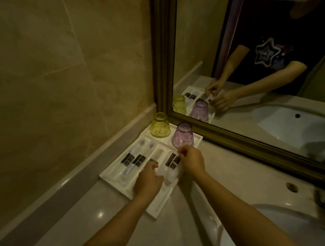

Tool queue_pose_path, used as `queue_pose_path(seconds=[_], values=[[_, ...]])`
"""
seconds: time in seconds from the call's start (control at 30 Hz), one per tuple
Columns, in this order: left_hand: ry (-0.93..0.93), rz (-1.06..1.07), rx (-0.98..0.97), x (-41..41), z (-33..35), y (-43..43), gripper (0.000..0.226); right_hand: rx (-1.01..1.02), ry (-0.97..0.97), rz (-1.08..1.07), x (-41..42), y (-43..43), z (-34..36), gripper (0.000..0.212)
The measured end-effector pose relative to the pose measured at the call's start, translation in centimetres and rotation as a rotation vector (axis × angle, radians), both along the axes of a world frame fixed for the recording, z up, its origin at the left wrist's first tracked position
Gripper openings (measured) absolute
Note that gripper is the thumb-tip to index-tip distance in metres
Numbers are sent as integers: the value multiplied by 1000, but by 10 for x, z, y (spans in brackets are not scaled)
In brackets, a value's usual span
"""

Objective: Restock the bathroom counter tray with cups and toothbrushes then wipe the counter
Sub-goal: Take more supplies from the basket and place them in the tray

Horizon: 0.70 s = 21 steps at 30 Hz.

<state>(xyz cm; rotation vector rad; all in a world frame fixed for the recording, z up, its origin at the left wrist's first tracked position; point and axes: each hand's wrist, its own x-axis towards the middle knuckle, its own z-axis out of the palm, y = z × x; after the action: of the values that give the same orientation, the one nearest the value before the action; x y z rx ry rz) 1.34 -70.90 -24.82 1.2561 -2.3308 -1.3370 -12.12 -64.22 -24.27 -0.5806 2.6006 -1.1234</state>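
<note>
Two hands [149,181] — two cups [160,125], four toothbrushes [130,159].

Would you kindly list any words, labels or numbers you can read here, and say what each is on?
None can be read.
Dark label patches on the wrapped toothbrushes in the white compartment tray: too blurred.
Star print on the dark shirt in the framed mirror: no legible lettering.

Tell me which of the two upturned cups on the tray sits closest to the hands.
The purple cup, at the tray's back right, next to the mirror frame. The right hand is just in front of it. The yellow cup stands farther off, in the back left corner.
</note>
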Motion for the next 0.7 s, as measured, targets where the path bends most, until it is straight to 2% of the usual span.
queue_pose_path(seconds=[0.17,0.27,0.37,0.5,0.57,0.7], values=[[-120,-156,-221,-19,-17,-12,31,193,256,48,-14,-11,-25,16],[-168,-245,-367,-23,-20,-15,39,252,387,112,-14,-12,-33,18],[-195,-343,-497,-25,-18,-16,46,253,425,103,-13,-12,-31,16],[-179,-443,-583,-21,-16,-22,37,232,450,75,-6,-8,-27,14],[-188,-465,-550,-20,-15,-27,33,236,459,128,7,-4,-27,24],[-240,-571,-516,-19,-12,-39,38,469,424,305,26,9,-32,54]])
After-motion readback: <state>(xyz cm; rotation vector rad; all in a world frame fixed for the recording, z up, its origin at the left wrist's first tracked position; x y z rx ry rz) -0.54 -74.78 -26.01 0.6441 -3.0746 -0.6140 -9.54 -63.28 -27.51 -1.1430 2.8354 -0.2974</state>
